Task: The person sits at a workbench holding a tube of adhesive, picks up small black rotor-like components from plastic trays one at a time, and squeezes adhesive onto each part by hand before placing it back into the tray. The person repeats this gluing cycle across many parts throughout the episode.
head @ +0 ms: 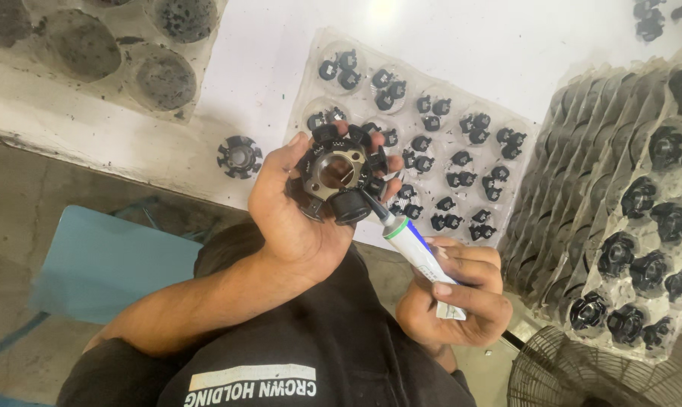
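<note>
My left hand holds a round black stator core with a metal hub and several black poles, lifted above the table edge. In my right hand is a white tube with a blue band and green collar, gripped low on its body. The tube's black nozzle touches the core's lower right side. Just behind the core lies a clear plastic blister tray filled with several small black clips in pairs.
A loose black stator core lies on the white table to the left. Stacked blister trays of black parts stand at the right. Empty dirty trays sit top left. A wire fan guard is bottom right, and a blue seat at left.
</note>
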The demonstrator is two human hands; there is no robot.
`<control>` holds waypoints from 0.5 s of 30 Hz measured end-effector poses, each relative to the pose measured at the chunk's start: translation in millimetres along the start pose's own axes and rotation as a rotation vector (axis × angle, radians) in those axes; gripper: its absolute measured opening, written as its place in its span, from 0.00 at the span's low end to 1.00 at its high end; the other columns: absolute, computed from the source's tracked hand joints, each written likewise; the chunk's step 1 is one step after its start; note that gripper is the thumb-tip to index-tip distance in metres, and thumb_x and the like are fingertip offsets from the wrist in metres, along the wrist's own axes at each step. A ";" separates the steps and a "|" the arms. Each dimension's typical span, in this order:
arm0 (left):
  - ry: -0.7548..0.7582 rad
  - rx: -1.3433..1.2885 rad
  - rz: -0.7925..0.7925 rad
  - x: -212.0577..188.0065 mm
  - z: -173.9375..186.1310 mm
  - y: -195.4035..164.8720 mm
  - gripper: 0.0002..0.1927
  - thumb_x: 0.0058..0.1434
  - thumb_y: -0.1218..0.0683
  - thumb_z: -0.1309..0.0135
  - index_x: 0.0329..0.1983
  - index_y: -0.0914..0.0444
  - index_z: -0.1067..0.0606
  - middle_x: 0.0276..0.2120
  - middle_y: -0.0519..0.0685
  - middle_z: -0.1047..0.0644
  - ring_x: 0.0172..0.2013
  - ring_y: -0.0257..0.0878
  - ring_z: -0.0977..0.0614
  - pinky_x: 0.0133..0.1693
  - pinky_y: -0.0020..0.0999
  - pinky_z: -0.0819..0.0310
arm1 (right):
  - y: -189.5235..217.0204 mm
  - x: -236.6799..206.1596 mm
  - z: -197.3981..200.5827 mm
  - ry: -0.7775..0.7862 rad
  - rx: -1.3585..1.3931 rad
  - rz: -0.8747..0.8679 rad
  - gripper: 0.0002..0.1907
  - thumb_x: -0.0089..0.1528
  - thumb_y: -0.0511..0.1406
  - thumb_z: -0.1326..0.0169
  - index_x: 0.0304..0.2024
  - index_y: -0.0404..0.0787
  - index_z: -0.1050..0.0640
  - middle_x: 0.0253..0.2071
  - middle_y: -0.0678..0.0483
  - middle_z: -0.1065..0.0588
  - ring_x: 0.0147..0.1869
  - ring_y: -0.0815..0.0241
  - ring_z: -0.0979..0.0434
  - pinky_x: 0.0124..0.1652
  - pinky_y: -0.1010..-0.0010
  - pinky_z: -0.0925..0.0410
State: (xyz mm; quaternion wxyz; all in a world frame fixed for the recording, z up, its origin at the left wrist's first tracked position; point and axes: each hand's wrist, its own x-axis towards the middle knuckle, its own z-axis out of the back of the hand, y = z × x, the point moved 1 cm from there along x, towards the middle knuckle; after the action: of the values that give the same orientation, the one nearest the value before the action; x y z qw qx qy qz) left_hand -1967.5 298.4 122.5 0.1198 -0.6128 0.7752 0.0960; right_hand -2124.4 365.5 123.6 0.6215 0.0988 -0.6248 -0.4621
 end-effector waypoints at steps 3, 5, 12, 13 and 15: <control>-0.039 -0.020 0.036 3.4 1.1 1.5 0.21 0.71 0.44 0.58 0.53 0.65 0.28 0.51 0.62 0.23 0.53 0.61 0.20 0.55 0.55 0.25 | -0.4 4.1 2.3 0.020 0.024 0.004 0.18 0.58 0.17 0.45 0.40 0.40 0.34 0.38 0.48 0.28 0.40 0.57 0.26 0.42 0.57 0.18; -0.059 -0.009 0.045 7.2 3.5 4.3 0.22 0.69 0.43 0.57 0.52 0.64 0.27 0.50 0.61 0.23 0.53 0.61 0.20 0.55 0.55 0.25 | 1.0 5.8 7.6 0.061 -0.045 -0.044 0.18 0.60 0.17 0.44 0.40 0.40 0.35 0.39 0.48 0.28 0.40 0.55 0.24 0.43 0.58 0.19; -0.020 0.109 0.042 58.0 15.3 36.1 0.25 0.68 0.39 0.58 0.50 0.64 0.27 0.49 0.60 0.23 0.51 0.59 0.20 0.51 0.54 0.25 | -15.7 7.2 60.0 -0.216 0.100 -0.228 0.17 0.66 0.26 0.36 0.44 0.40 0.33 0.38 0.49 0.26 0.41 0.57 0.24 0.50 0.63 0.25; -0.044 0.137 0.049 66.2 17.7 47.5 0.25 0.68 0.39 0.58 0.49 0.64 0.27 0.48 0.59 0.23 0.51 0.58 0.20 0.51 0.54 0.26 | -20.9 6.3 73.3 -0.270 0.152 -0.262 0.17 0.66 0.27 0.35 0.44 0.40 0.33 0.38 0.49 0.25 0.40 0.58 0.25 0.49 0.65 0.27; -0.149 0.174 0.148 83.7 21.9 77.9 0.25 0.66 0.38 0.60 0.48 0.62 0.27 0.46 0.58 0.22 0.49 0.59 0.19 0.49 0.54 0.25 | -31.7 6.4 106.3 -0.332 0.216 -0.325 0.16 0.68 0.26 0.35 0.45 0.40 0.32 0.38 0.48 0.26 0.41 0.60 0.28 0.48 0.70 0.33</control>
State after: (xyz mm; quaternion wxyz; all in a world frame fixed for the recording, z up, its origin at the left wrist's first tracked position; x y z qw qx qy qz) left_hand -2060.3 245.3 76.4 0.2222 -0.5325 0.8126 0.0824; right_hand -2232.3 391.8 127.0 0.4140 0.1865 -0.7401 -0.4961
